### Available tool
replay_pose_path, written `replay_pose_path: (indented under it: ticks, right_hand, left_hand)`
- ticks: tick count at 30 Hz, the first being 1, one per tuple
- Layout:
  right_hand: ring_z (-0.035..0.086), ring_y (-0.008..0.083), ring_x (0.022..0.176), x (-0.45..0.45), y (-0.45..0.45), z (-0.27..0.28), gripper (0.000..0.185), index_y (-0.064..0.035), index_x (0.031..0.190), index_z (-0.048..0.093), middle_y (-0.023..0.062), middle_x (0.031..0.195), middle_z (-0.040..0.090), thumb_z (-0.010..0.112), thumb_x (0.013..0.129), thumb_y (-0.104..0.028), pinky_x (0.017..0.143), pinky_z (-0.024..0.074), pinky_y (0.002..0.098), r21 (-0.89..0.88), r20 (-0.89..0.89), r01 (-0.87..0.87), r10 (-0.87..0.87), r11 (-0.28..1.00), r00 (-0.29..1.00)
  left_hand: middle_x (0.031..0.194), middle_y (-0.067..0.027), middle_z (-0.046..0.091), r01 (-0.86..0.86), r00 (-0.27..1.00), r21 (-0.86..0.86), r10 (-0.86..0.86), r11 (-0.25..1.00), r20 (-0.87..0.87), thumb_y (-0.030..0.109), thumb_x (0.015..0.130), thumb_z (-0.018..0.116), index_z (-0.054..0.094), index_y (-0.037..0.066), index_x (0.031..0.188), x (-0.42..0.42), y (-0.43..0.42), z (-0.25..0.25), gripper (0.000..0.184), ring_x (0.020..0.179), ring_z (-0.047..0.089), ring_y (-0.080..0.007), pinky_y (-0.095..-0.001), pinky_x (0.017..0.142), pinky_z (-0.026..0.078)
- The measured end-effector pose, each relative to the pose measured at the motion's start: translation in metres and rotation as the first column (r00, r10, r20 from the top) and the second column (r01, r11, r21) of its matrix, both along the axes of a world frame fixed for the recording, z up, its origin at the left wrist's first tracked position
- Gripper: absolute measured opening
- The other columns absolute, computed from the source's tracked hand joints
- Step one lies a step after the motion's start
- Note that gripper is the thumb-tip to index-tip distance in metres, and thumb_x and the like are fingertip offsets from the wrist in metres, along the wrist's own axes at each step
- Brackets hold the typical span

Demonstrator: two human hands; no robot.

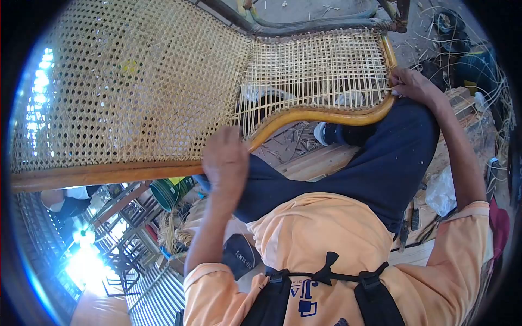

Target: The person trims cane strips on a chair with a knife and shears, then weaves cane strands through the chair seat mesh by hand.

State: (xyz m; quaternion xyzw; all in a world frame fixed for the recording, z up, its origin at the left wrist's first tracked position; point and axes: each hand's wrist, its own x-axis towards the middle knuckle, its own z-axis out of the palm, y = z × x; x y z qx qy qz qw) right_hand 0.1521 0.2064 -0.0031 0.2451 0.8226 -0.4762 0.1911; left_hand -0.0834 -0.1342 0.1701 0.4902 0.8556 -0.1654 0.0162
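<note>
A chair frame with a woven cane back (130, 87) and a woven cane seat (315, 60) lies across my lap. Along the seat's near side runs a curved, varnished rattan rail (304, 115). Loosely spaced strands (251, 117) leave open gaps near the corner where the two panels meet. My left hand (225, 157) is at that corner, over the wooden rail (109, 175); it is blurred and its fingertips are hidden. At the seat's right edge, my right hand (416, 87) has its fingers curled and pinched against the rail; what lies between them is too small to name.
Loose cane strands (495, 81) tangle at the right, near a clear plastic bag (440, 193). Wooden planks (326, 163) lie beneath my legs. A green bucket (168, 191) stands at lower left, with chair frames (130, 228) and a glaring light behind.
</note>
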Motion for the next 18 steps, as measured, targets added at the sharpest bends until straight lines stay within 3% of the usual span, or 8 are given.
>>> replay_pose_path:
  ticks: [3,6,9,12,15,18]
  right_hand:
    - [0.060,0.0271,0.069,0.000,-0.002,-0.011,0.019,-0.0007,0.088,0.059,0.0144,0.073,0.061,0.067,0.074,-0.011,0.064,0.0460,0.0376,0.025,-0.092,0.003,-0.001,1.000,0.996]
    - [0.061,0.0259,0.068,-0.006,-0.007,-0.006,0.017,-0.0002,0.087,0.061,0.0148,0.073,0.062,0.066,0.077,-0.013,0.063,0.0468,0.0372,0.138,-0.079,-0.054,0.065,0.989,0.995]
    - [0.063,0.0288,0.069,-0.006,-0.006,-0.010,0.018,0.0002,0.088,0.062,0.0165,0.075,0.063,0.066,0.078,-0.014,0.064,0.0474,0.0383,0.060,-0.027,0.021,-0.020,0.998,0.999]
    - [0.063,0.0305,0.072,-0.008,-0.006,-0.003,0.019,0.0004,0.089,0.062,0.0176,0.078,0.064,0.066,0.078,-0.015,0.065,0.0474,0.0392,0.051,-0.016,0.014,-0.014,0.999,1.000]
    - [0.056,0.0279,0.062,-0.003,-0.008,-0.017,0.018,0.0024,0.081,0.058,0.0166,0.069,0.059,0.065,0.078,-0.014,0.060,0.0434,0.0378,0.062,-0.123,0.077,-0.069,0.995,0.990]
    - [0.065,0.0281,0.073,-0.007,-0.004,-0.020,0.024,0.0018,0.088,0.062,0.0171,0.076,0.064,0.067,0.078,-0.019,0.065,0.0476,0.0392,0.216,0.004,-0.058,0.059,0.975,0.998]
  left_hand:
    - [0.093,-0.0103,0.060,-0.183,0.983,-0.241,0.170,0.953,-0.073,0.016,0.071,0.068,0.058,0.007,0.096,-0.019,-0.023,0.020,0.028,0.088,0.058,-0.0282,-0.0410,0.074,0.048]
    - [0.084,-0.0080,0.061,-0.033,0.995,-0.361,-0.004,0.932,-0.100,0.018,0.074,0.064,0.058,0.009,0.088,-0.030,-0.040,0.003,0.018,0.081,0.059,-0.0276,-0.0414,0.068,0.049]
    - [0.079,-0.0074,0.062,0.042,0.976,-0.395,-0.123,0.918,-0.182,0.015,0.076,0.060,0.057,0.010,0.083,-0.035,-0.042,-0.011,0.009,0.080,0.060,-0.0265,-0.0413,0.067,0.049]
    - [0.080,-0.0084,0.061,0.033,0.977,-0.416,-0.117,0.909,-0.180,0.012,0.077,0.056,0.058,0.009,0.082,-0.035,-0.042,-0.014,0.006,0.078,0.062,-0.0266,-0.0438,0.065,0.050]
    - [0.083,-0.0111,0.063,-0.025,0.991,-0.408,-0.032,0.912,-0.133,0.011,0.083,0.051,0.057,0.008,0.084,-0.034,-0.031,-0.001,0.006,0.076,0.064,-0.0293,-0.0390,0.062,0.051]
    - [0.079,-0.0178,0.064,-0.223,0.975,-0.329,0.215,0.918,-0.060,0.010,0.085,0.047,0.055,0.004,0.087,-0.042,-0.007,0.021,0.010,0.075,0.064,-0.0358,-0.0430,0.062,0.051]
